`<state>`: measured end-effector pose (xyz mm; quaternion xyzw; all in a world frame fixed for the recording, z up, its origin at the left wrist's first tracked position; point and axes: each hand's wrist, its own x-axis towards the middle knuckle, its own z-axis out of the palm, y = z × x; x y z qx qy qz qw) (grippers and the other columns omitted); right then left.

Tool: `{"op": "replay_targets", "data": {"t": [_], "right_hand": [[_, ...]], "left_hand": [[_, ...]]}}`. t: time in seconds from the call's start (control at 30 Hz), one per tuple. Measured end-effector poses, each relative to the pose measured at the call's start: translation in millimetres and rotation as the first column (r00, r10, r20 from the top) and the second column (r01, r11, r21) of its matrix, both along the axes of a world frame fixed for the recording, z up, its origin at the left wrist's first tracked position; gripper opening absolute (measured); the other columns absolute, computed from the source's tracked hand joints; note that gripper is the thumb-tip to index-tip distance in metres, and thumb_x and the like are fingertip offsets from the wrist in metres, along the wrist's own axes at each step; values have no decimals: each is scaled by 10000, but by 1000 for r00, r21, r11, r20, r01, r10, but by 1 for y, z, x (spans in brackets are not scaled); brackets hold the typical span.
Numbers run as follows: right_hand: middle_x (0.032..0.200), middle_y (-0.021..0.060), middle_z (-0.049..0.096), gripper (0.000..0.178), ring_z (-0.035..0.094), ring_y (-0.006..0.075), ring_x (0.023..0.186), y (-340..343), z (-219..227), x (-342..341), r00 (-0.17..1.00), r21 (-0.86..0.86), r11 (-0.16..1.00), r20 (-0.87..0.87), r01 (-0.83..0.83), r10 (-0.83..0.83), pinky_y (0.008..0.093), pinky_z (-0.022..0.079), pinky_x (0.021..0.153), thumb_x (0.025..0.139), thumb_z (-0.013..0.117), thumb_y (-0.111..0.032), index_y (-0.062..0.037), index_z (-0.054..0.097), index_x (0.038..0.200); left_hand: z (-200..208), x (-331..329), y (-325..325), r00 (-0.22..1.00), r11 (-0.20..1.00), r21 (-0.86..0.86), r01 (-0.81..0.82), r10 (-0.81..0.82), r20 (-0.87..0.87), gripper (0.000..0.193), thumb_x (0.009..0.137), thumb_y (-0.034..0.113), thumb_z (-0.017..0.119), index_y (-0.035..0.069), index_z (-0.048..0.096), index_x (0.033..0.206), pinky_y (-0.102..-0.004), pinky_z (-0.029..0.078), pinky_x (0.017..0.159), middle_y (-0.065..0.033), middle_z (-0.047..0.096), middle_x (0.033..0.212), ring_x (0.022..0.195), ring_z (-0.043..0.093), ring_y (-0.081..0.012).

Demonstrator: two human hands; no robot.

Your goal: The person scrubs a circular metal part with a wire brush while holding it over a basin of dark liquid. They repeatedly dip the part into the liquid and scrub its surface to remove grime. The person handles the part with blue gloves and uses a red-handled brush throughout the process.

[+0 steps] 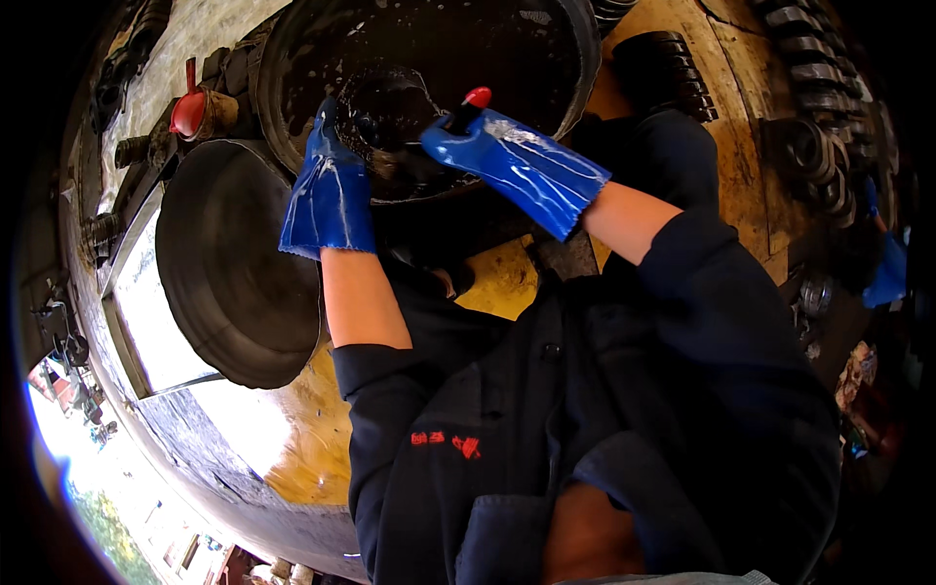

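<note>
My two hands wear wet blue rubber gloves and reach over a large round basin [588, 60] of dark liquid with specks of foam. My right hand [512, 161] is closed round a tool with a black and red handle [477, 97]; a small pale tip shows at the other side of the fist. My left hand [330, 180] is at the basin's near left, thumb pointing away from me. Its other fingers are lost in the dark beside a wet, dark round part [390, 97], whose kind I cannot make out.
An empty-looking dark round tub [239, 263] leans beside the basin at left. A red funnel-like thing [189, 112] stands behind it. Dark ribbed metal parts [668, 73] lie at right, with crankshaft-like parts [814, 73] farther right. A blue glove-like item [885, 273] hangs at the right edge.
</note>
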<state>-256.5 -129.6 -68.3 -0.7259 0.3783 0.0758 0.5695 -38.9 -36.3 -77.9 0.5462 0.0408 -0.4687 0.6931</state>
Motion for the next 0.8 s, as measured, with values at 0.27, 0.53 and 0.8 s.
{"op": "replay_targets", "data": {"t": [0.27,0.53,0.8], "right_hand": [[910,122,754,365,717,240,869,-36,21,-26,992,-324,938,17,123,-125,368,544,829,886,688,-378,-48,748,1029],[895,116,750,363,708,227,843,-6,4,6,959,-125,978,249,168,-133,367,538,807,892,686,-369,-36,747,1022],[872,112,741,369,690,202,811,-26,5,-27,983,-8,986,89,165,-163,355,527,776,899,683,-358,-13,744,1014]], "left_hand": [[-6,4,-9,974,977,91,-191,200,-102,410,960,288,731,63,654,1294,-497,620,827,-146,699,1182,1014,677,-302],[-12,6,3,737,896,366,253,-423,527,644,962,-28,634,67,407,1557,-364,444,1149,-183,534,1506,1378,533,-270],[-64,24,10,727,980,49,195,-178,663,434,1012,303,658,37,604,1351,-436,554,1001,-111,659,1305,1157,636,-261]]}}
